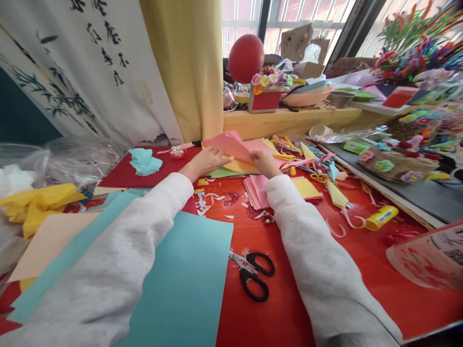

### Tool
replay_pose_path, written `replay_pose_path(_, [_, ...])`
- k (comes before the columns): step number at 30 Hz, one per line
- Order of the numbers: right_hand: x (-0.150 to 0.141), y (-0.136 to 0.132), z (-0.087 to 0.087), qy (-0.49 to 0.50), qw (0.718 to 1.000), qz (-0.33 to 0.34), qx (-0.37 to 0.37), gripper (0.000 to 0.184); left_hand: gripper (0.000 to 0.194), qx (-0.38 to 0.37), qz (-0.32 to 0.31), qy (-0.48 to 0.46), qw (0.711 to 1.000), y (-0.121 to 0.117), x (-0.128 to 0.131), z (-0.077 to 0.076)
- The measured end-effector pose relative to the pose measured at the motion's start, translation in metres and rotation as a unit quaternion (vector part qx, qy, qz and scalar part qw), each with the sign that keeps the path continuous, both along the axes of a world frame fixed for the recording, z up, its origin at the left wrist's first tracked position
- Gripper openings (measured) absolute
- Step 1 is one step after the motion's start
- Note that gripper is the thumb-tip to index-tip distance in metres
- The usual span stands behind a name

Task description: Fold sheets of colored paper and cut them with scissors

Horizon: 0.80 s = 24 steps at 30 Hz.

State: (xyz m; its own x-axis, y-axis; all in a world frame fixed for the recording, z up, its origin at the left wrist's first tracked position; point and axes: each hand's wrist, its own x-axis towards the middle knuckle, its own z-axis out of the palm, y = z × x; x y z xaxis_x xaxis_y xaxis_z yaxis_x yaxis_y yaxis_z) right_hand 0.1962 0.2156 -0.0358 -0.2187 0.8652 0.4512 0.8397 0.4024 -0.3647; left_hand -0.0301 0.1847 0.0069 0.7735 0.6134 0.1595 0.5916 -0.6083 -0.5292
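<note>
At the back of the red table, my right hand (265,163) grips the near edge of a pink paper sheet (231,143) that is lifted and bent. My left hand (208,160) lies with fingers stretched out over the left side of the paper pile, its fingertips by the pink sheet. Orange-yellow paper (240,166) and green paper (220,172) show beneath. Below my right wrist sits a stack of small pink sheets (257,190), beside yellow squares (306,188). Under my left forearm is a large blue sheet (188,270).
Black-handled scissors (253,274) lie in front, touching the blue sheet's edge. A yellow glue stick (382,218) and a clear plastic cup (427,255) are on the right. Paper strips (318,159) clutter the back right. A red balloon (246,58) is on the sill.
</note>
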Motion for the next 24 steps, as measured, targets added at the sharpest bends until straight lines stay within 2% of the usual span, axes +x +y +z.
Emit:
replay_pose_path(3, [0.001, -0.001, 0.002, 0.0, 1.0, -0.01, 0.004, 0.019, 0.037, -0.046, 0.065, -0.057, 0.995, 0.005, 0.002, 0.0])
replay_pose_path(7, [0.002, -0.002, 0.003, 0.001, 0.999, -0.03, 0.014, 0.021, 0.03, -0.054, 0.139, -0.106, 0.983, 0.017, 0.001, 0.005])
replay_pose_path(11, [0.003, -0.002, 0.003, -0.008, 0.999, -0.041, 0.016, 0.022, 0.041, -0.065, 0.194, -0.147, 0.968, 0.028, -0.004, 0.008])
replay_pose_path(14, [0.002, -0.001, 0.003, -0.021, 0.999, -0.043, 0.014, 0.023, 0.047, -0.079, 0.211, -0.155, 0.962, 0.034, -0.007, 0.005])
replay_pose_path(17, [0.002, -0.001, 0.003, -0.037, 0.998, -0.043, 0.011, 0.024, 0.042, -0.081, 0.19, -0.144, 0.968, 0.032, -0.006, 0.002])
replay_pose_path(20, [0.0, -0.004, 0.004, -0.057, 0.998, -0.031, 0.009, 0.025, 0.033, -0.082, 0.126, -0.11, 0.983, 0.024, 0.003, -0.002])
replay_pose_path(24, [-0.004, -0.013, 0.008, -0.086, 0.996, 0.002, 0.012, 0.03, 0.047, -0.056, 0.033, -0.057, 0.996, 0.007, 0.024, -0.014])
